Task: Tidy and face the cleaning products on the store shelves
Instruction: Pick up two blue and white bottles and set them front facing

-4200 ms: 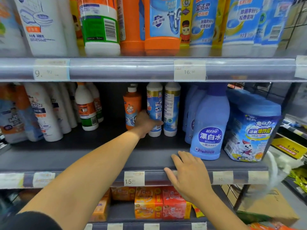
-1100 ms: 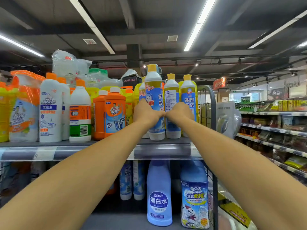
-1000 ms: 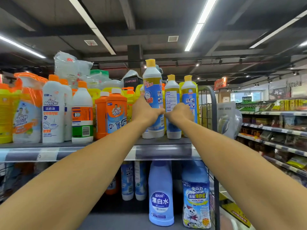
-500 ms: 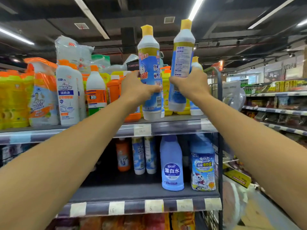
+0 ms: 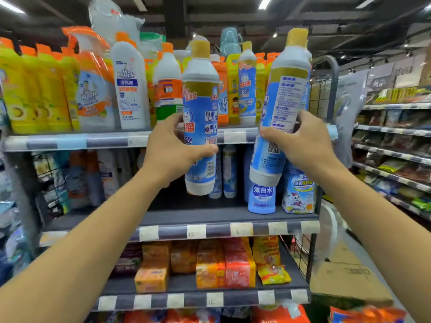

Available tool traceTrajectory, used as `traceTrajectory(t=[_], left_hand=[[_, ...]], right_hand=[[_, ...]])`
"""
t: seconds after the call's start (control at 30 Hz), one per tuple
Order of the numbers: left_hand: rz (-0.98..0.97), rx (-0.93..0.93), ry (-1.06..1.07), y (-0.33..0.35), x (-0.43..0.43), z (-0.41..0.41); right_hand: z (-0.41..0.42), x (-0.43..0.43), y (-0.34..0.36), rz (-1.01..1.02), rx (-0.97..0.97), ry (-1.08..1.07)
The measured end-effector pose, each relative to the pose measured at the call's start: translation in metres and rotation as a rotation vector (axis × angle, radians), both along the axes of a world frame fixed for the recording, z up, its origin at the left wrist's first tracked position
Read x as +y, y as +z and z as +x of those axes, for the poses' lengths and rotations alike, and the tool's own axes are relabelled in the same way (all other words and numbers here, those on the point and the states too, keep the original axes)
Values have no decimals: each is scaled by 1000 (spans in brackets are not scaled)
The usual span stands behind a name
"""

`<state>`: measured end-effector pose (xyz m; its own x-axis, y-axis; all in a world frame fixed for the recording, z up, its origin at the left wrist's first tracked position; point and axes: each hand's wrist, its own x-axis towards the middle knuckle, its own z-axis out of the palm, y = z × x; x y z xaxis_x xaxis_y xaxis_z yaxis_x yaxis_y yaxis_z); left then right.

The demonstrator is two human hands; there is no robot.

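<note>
I hold two tall blue-and-white cleaner bottles with yellow caps in the air in front of the shelves. My left hand [image 5: 171,150] grips the left bottle [image 5: 201,108] around its lower half, front label facing me. My right hand [image 5: 300,142] grips the right bottle [image 5: 283,99], which tilts to the right and shows its back label with small print. Both bottles hang between the top shelf [image 5: 77,140] and the middle shelf [image 5: 210,229]. A third bottle of the same kind [image 5: 247,89] stands on the top shelf between them.
The top shelf holds yellow bottles [image 5: 35,89], an orange spray bottle [image 5: 91,89] and white toilet cleaner [image 5: 129,87]. A blue bleach bottle [image 5: 262,197] and a blue tub [image 5: 298,194] stand on the middle shelf. Soap packs [image 5: 210,264] fill the lower shelf. An aisle runs to the right.
Both hands have lifted the two bottles off the top shelf and brought them down and toward me. My view has dropped, so the lower shelves now show.
</note>
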<state>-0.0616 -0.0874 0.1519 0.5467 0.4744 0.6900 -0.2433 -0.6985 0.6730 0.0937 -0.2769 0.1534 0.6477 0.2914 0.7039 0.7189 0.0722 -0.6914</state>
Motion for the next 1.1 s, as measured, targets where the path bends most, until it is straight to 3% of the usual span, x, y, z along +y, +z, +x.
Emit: traceTrajectory(t=[0.27, 0.6, 0.87, 1.1], left_hand=[[-43, 119, -7, -78, 26, -26], [-198, 217, -43, -146, 57, 13], [-298, 363, -23, -172, 90, 45], [-368, 391, -37, -152, 117, 81]], right_hand=[[-37, 23, -70, -129, 43, -39], [-19, 56, -139, -239, 174, -28], [17, 92, -171, -377, 247, -2], [56, 124, -166, -454, 291, -13]])
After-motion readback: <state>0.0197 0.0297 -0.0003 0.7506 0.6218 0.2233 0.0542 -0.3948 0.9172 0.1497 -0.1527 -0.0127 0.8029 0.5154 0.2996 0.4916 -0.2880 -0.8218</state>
